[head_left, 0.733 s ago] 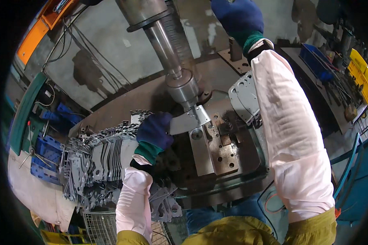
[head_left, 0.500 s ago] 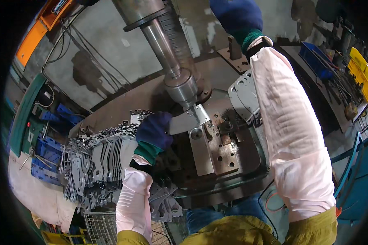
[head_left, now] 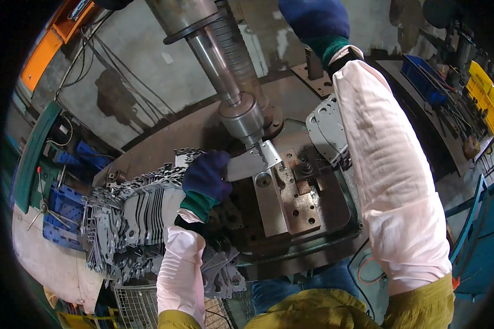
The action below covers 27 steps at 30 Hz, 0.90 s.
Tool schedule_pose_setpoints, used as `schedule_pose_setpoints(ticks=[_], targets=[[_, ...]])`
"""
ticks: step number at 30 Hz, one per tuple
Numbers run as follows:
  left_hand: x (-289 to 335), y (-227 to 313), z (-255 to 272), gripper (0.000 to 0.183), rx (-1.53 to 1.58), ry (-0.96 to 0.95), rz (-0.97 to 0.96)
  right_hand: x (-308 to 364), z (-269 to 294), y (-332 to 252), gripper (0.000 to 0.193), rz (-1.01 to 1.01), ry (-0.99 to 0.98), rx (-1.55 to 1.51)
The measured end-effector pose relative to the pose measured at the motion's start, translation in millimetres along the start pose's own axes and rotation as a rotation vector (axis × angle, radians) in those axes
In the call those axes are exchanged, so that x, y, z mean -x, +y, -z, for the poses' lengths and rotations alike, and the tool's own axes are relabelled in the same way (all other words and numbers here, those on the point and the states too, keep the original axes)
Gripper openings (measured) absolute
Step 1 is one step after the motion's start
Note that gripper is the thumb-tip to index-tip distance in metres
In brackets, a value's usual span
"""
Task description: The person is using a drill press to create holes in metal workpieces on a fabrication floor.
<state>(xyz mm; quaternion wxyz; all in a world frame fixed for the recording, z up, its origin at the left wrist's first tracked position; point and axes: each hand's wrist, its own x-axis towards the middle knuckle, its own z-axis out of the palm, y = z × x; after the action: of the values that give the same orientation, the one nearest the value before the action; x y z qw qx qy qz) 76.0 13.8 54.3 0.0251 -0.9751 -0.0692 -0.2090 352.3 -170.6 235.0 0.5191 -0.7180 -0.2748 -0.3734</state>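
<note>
Right hand [head_left: 315,21] and chuck [head_left: 241,117] slip slightly toward 9 o'clock in view; left hand [head_left: 206,175], its grip closed round the plate's [head_left: 244,166] 9 o'clock end, keeps it at the chuck's 6 o'clock; right hand's grip, at 1 o'clock, I cannot tell; stacked plates [head_left: 142,214] fill 8 o'clock.

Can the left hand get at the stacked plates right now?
Probably yes: the left hand is beside the stacked plates with nothing visible between, though holding another plate under the chuck.

Plate [head_left: 243,166] — under chuck [head_left: 241,118], right of pile [head_left: 140,214].
</note>
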Motion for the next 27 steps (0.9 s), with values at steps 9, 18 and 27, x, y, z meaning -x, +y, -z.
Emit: schedule_pose_setpoints(ticks=[9,18,27], targets=[[-0.7,0.8,-0.3,0.053,0.015,0.033,-0.017,-6.5,1.5,1.4,0.04,0.011,0.009,0.011],[-0.3,-3.7,-4.7,0.058,0.018,0.024,-0.032,-10.5,1.5,4.9,0.04,0.062,0.037,-0.008],[6.3,-10.6,-14.1,0.059,-0.075,0.07,-0.04,-9.1,-5.0,5.7,0.038,0.072,0.044,0.021]])
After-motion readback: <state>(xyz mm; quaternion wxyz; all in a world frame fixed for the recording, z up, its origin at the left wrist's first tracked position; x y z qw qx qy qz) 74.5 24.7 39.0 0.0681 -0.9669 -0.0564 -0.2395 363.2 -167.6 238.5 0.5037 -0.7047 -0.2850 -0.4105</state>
